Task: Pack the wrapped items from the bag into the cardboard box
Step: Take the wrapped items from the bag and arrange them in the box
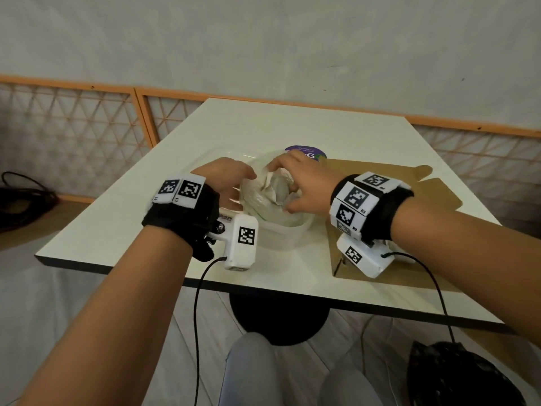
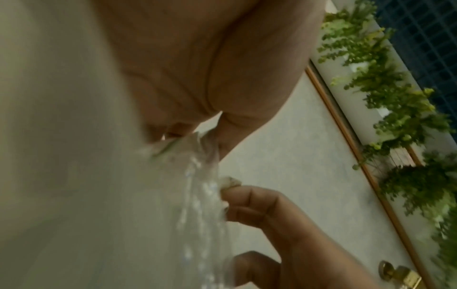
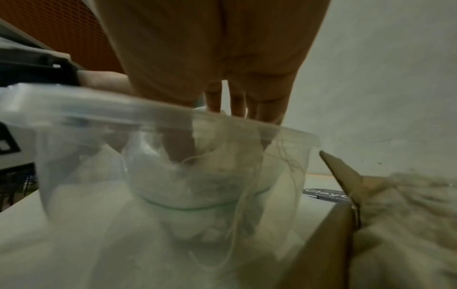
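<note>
A clear plastic bag with pale wrapped items stands inside a clear plastic tub at the table's middle. My left hand pinches the bag's left edge; the left wrist view shows the film caught between thumb and fingers. My right hand grips the bag's right edge, thumb inside the bag and fingers over the tub's rim. Its curled fingers also show in the left wrist view. The open cardboard box lies just right of the tub, under my right wrist.
A purple round label lies behind the tub. Crumpled paper filling sits in the box. The white table ends close in front of me. An orange lattice fence runs behind; black cables lie at the left.
</note>
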The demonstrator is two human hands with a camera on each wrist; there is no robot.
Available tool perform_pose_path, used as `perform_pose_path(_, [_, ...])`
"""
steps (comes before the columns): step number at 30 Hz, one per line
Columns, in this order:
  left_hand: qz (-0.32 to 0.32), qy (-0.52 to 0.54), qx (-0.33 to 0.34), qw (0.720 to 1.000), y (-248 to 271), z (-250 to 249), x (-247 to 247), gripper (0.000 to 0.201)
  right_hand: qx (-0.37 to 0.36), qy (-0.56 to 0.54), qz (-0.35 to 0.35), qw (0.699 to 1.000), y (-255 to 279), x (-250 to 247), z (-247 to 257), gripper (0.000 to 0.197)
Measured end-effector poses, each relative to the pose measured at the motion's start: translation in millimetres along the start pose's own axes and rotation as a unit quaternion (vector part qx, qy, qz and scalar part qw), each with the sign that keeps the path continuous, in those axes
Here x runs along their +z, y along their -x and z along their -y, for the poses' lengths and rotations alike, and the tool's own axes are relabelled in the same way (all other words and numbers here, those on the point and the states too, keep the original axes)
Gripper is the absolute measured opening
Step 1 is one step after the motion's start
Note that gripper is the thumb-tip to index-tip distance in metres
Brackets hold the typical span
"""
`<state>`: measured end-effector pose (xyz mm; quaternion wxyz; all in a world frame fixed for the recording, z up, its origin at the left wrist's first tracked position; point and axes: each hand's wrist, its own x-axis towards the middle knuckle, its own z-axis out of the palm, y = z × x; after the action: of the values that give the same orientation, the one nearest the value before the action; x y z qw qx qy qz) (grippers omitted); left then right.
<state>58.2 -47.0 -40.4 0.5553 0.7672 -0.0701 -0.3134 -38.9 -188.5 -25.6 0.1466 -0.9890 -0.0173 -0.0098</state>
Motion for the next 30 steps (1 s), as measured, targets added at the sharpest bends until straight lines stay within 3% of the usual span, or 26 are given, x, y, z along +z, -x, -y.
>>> perform_pose_path(3, [0.039,0.022,0.001,0.999,3,-1,-4,0.029,-0.011,0.002,0.005,1.0,2,0,-2,0.084])
perform_pose_path(5, [0.049,0.041,-0.003,0.998,3,-1,-6,0.031,-0.019,0.017,0.004,1.0,1,1,-3,0.081])
perform_pose_path(9, [0.065,0.097,0.015,0.993,2,3,-7,0.035,-0.036,0.034,-0.016,0.999,0,2,-4,0.043])
perform_pose_path(11, [0.071,0.114,0.031,0.99,1,3,-6,0.037,-0.021,0.023,-0.038,0.999,-1,0,-5,0.036])
perform_pose_path(14, [0.039,0.133,0.061,0.988,-1,2,-5,0.044,0.022,-0.06,-0.085,0.994,1,-5,-6,0.057])
perform_pose_path(17, [0.087,0.093,0.075,0.989,0,1,-1,0.037,0.022,-0.041,-0.066,0.997,1,-6,-6,0.071])
perform_pose_path(20, [0.099,0.102,0.079,0.987,4,0,1,0.029,0.015,-0.036,-0.085,0.996,-1,-5,-6,0.049])
perform_pose_path(23, [0.1,0.098,0.081,0.987,5,0,0,0.042,0.041,-0.064,-0.101,0.992,-1,-12,-10,0.037])
perform_pose_path(26, [0.077,0.054,0.076,0.993,3,1,2,0.055,0.082,-0.158,-0.145,0.973,-1,-22,-20,0.031])
perform_pose_path(30, [0.046,0.018,0.075,0.996,2,0,8,0.06,0.11,-0.342,-0.188,0.914,5,-37,-25,0.026])
